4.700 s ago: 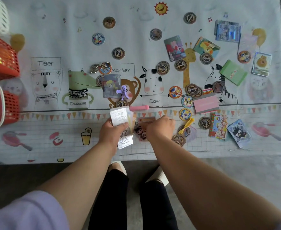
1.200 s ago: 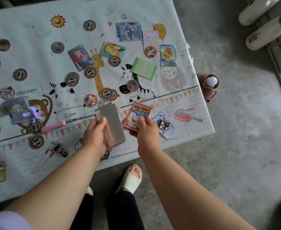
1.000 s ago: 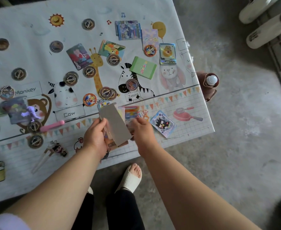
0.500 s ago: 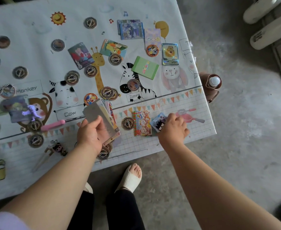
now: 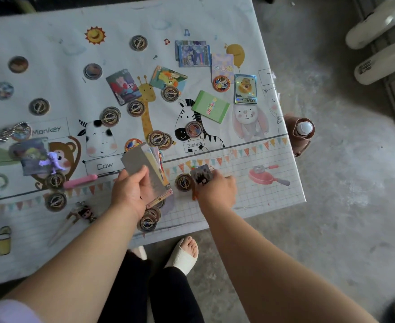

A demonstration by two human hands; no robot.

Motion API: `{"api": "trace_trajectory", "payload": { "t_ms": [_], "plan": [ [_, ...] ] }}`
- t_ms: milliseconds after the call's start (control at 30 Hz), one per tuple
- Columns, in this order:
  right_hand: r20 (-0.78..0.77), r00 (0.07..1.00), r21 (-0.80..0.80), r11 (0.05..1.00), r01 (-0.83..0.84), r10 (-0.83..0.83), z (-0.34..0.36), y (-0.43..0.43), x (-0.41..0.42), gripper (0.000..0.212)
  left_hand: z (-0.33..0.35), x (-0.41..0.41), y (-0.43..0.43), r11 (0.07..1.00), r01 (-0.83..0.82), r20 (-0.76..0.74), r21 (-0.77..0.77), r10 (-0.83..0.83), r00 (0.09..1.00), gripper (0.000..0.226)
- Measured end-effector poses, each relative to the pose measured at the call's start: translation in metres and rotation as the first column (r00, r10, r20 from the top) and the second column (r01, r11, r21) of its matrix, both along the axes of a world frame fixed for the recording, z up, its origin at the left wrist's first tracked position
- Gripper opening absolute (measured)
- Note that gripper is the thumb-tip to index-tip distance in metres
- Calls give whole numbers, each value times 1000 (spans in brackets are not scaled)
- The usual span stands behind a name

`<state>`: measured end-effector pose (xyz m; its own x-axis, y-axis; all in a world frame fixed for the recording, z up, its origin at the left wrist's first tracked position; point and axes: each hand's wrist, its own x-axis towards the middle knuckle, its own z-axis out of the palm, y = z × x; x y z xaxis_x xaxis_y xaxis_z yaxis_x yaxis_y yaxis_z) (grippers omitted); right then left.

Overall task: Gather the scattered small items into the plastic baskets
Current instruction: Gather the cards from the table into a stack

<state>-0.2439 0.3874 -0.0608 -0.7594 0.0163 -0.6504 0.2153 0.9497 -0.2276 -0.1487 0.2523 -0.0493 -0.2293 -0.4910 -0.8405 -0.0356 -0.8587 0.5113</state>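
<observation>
My left hand grips a fanned stack of cards, grey back uppermost, above the table's near edge. Just to its right, my right hand pinches a small black-and-white character card, lifted off the cloth and blurred by motion. A round badge lies between the two hands. Several more cards and badges are scattered over the animal-print tablecloth, among them a green card and a shiny bear card. No plastic basket is in view.
A pink pen, a purple figurine and a doll keychain lie at the left. A brown bottle stands on the floor off the table's right edge. My feet are under the near edge.
The view swung right, away from the baskets. My right hand left a cartoon card, reached right, lifted the black-and-white card and brought it back left; that cartoon card no longer shows.
</observation>
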Motion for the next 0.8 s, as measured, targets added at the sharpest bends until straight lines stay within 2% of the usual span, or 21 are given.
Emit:
{"api": "trace_trajectory", "payload": {
  "t_ms": [67,167,267,333,400,433,500,600,667,733,800],
  "plan": [
    [-17,999,30,999,38,-37,0,-4,-2,38,0,-4,-5,1000,11,0,-7,-11,1000,18],
    [98,971,-65,973,224,-217,-2,-1,-13,46,-2,-9,-12,1000,22,32,-6,-21,999,21],
    [223,919,-189,910,369,-326,1,5,-25,28,-3,-16,-19,999,49,59,9,-49,997,21],
    [232,879,-308,826,472,-416,6,4,-34,13,-3,-19,-24,995,95,38,32,-96,995,15],
    [234,858,-471,719,511,-457,15,-5,-42,4,-1,-25,-30,985,164,8,59,-165,986,28],
    [238,864,-530,687,498,-443,19,-13,-47,9,3,-30,-33,976,204,-16,79,-203,979,32],
    [252,904,-582,692,427,-346,27,-36,-52,11,10,-42,-38,950,299,-64,88,-294,954,18],
    [364,908,-628,665,403,-206,30,-76,-51,14,18,-58,-48,919,392,-67,40,-389,919,16],
    [401,901,-653,638,408,-165,29,-95,-49,29,24,-67,-56,909,416,-98,26,-412,906,18],
    [390,916,-669,655,351,-92,32,-110,-47,27,28,-75,-67,909,417,-105,22,-412,905,28],
    [315,948,-661,725,191,38,38,-121,-48,29,31,-84,-78,895,446,-91,-8,-445,891,39]
  ]
}}
